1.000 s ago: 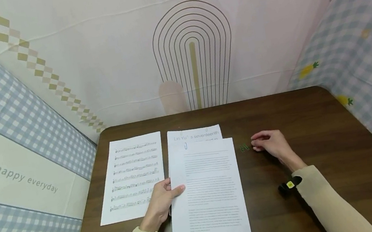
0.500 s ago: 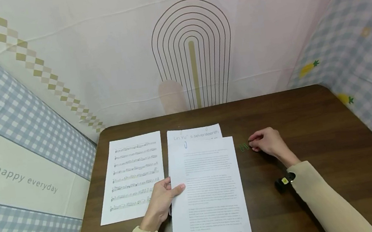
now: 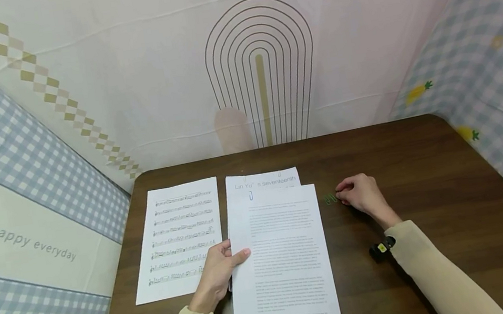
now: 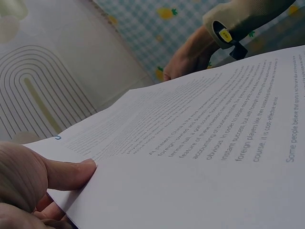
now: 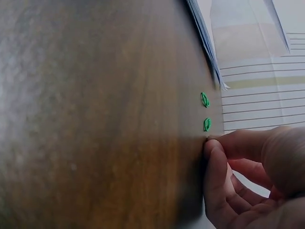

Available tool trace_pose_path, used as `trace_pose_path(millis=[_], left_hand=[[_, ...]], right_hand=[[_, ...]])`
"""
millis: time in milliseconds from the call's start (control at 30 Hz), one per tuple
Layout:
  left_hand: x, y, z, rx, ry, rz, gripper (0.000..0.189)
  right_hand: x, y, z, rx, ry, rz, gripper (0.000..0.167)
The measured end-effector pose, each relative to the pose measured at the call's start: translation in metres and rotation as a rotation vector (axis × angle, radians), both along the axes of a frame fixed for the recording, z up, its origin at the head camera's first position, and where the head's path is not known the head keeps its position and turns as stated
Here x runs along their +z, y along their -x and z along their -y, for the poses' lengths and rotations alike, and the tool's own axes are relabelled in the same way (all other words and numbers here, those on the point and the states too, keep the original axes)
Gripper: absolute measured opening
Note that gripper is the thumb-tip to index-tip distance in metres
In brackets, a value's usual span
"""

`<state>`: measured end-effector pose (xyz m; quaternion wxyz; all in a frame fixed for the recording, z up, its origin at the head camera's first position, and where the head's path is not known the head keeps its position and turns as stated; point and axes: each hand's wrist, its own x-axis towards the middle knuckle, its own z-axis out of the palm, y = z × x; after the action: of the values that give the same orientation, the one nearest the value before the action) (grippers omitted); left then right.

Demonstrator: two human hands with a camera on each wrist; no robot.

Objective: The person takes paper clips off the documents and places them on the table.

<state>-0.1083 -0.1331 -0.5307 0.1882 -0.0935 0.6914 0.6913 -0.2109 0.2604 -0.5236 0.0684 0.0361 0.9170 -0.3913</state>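
My left hand [image 3: 219, 272] grips the left edge of a stack of printed sheets [image 3: 288, 258], thumb on top and fingers underneath. A blue paper clip [image 3: 251, 196] sits at the stack's top left. My right hand [image 3: 365, 196] is low over the table to the right, fingers curled, with the thumb and index fingertips together at the tabletop. Whether anything is between those fingertips is hidden. Just beside them lie two green paper clips, the nearer green clip [image 5: 207, 124] and the farther green clip [image 5: 205, 99].
Behind the held stack lies a sheet with large print [image 3: 262, 183], partly covered. Sheet music [image 3: 179, 241] lies at the left of the brown table [image 3: 425, 171]. A patterned cloth [image 3: 165, 83] hangs at the back, with checked cloth at both sides.
My right hand has moved slightly left, closer to the green paper clips, and its fingertips have drawn together. My left hand keeps its grip on the printed sheets.
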Motion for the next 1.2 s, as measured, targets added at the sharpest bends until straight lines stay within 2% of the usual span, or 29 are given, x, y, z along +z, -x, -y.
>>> trace_pose_path(millis=[700,1000,1200], left_hand=[[0.001,-0.001,-0.001,0.004,-0.001,0.007,0.037],[0.001,-0.002,-0.002,-0.003,-0.011,0.008,0.037],[0.002,-0.002,-0.003,-0.010,-0.009,0.005,0.037]], right_hand=[[-0.004,-0.004,-0.001,-0.078,-0.013,-0.028,0.013],[-0.003,-0.005,0.000,-0.093,-0.015,-0.015,0.030],[0.006,-0.010,0.003,-0.115,0.012,-0.063,0.032]])
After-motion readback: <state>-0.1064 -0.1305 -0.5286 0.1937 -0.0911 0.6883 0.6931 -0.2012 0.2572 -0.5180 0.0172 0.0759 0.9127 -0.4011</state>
